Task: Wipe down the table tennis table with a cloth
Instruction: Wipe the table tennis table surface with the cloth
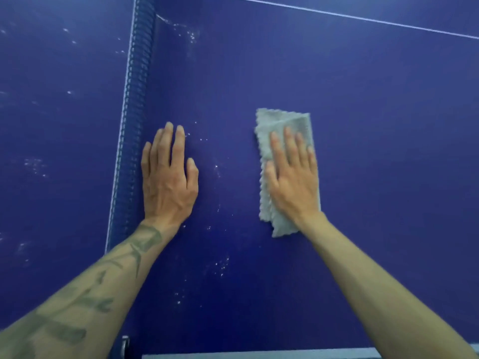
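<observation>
both arms extended; left hand (169, 177) flat, right hand (293, 174) flat, fingers straight.

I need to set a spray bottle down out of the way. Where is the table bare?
Widest bare table lies right of the cloth, up to the white line. A narrower speckled strip runs between the left hand and the cloth under the right hand. It is tight where the left hand lies beside the net.

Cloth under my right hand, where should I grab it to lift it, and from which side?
Probably the near corner that sticks out beside the wrist, pinched from the near side. The cloth lies folded flat on the table with the right hand pressed flat over its middle, so only its edges are free.
</observation>
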